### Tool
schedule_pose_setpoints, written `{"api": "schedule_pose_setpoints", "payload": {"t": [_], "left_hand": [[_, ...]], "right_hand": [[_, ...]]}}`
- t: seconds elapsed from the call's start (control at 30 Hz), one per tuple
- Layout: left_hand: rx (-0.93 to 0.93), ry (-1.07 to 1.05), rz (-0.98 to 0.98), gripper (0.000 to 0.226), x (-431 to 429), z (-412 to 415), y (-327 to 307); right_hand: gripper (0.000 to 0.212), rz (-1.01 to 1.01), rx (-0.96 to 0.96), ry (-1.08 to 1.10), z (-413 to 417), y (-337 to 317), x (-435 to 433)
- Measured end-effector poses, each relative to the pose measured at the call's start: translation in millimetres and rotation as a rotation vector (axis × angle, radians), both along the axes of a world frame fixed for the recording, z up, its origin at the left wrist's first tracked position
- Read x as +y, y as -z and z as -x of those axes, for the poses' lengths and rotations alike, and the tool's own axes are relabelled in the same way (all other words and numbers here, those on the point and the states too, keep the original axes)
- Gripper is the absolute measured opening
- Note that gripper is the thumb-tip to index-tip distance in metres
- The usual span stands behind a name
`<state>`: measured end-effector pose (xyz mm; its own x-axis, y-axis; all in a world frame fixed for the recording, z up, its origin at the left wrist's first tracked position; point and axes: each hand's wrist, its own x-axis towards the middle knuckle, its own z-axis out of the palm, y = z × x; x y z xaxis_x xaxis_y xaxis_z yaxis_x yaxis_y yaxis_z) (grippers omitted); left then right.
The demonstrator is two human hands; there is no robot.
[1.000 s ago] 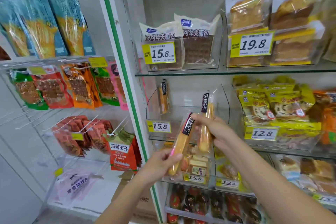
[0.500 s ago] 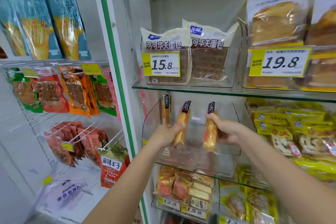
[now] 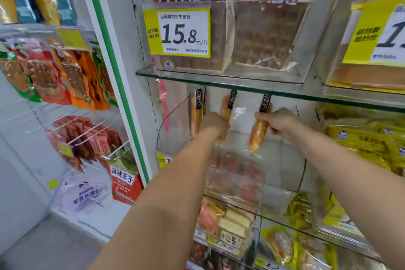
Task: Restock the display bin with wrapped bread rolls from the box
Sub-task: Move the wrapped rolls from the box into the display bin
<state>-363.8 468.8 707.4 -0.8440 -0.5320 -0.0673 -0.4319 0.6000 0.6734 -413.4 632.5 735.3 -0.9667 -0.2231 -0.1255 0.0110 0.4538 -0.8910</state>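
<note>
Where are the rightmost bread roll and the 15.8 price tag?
rightmost bread roll [image 3: 258,133], head view, on its yellow middle.
15.8 price tag [image 3: 178,36], head view, on its printed digits.

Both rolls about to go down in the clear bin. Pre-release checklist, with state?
1. Left hand grips left roll: ok.
2. Right hand grips right roll: ok.
3. Both rolls upright, black label end up: ok.
4. Room in clear bin beside standing roll: ok.
5. Roll bottoms touching bin floor: cannot tell.
6. Roll tops clear of glass shelf: cannot tell.
</note>
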Motion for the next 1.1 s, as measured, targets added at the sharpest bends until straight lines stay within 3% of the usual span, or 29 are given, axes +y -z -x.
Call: {"api": "schedule_pose_setpoints", "payload": {"t": [0.07,0.2,0.47,0.63,0.9,1.1], "left_hand": [[0.015,-0.027,0.099,0.018,-5.3,6.0,10.8],[0.056,-0.018,0.249,0.021,-15.0,15.1,19.9],[0.039,0.048,0.313,0.025,-31.7,28.9,23.8],[0.024,0.063,0.347,0.023,-33.6,38.6,31.6],[0.026,0.064,0.368,0.014,-40.1,49.0,29.9],[0.02,0.075,0.337,0.018,-41.5,48.9,29.2]], "right_hand": [[0.023,-0.061,0.071,-0.011,3.7,4.9,-4.3],[0.027,-0.057,0.108,-0.033,14.1,11.5,-16.1],[0.014,-0.071,0.133,-0.095,35.9,28.3,-55.4],[0.027,-0.115,0.186,-0.034,51.6,46.4,-80.9],[0.023,-0.138,0.337,-0.024,65.8,55.0,-108.4],[0.034,-0.085,0.309,0.002,73.9,64.6,-119.6]]}}
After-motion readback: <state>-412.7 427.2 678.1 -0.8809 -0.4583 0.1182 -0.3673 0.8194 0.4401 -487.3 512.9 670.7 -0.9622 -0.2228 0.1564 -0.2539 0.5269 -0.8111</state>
